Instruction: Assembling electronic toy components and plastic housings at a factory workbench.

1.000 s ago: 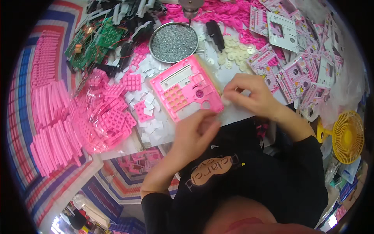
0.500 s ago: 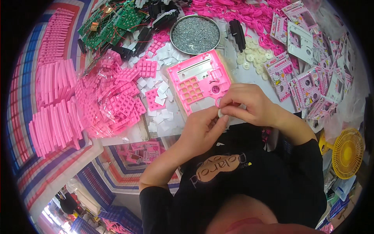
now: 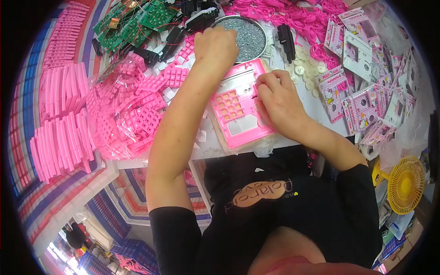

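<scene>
A pink plastic casing panel (image 3: 247, 126) lies tilted in front of me, with a grid of square openings and a silvery strip near its top. My right hand (image 3: 280, 98) rests over the panel's right side, fingers curled down. What lies under those fingertips is hidden. My left hand (image 3: 216, 48) reaches over the left side of a round metal dish (image 3: 265, 36) filled with small grey screws (image 3: 250, 39). Its fingers bend down, and the tips are hidden behind the knuckles.
Pink keypads (image 3: 142, 121) in clear plastic and stacked pink strips (image 3: 62, 142) lie left. Green circuit boards (image 3: 151, 16) with wires are behind them. White round pieces (image 3: 300, 68), a black part (image 3: 285, 41) and printed panels (image 3: 360, 107) lie right. A yellow fan (image 3: 405, 183) stands lower right.
My left hand has left my right hand and moved up to the screw dish. My right hand has moved up onto the panel. The small whitish piece between my fingers no longer shows.
</scene>
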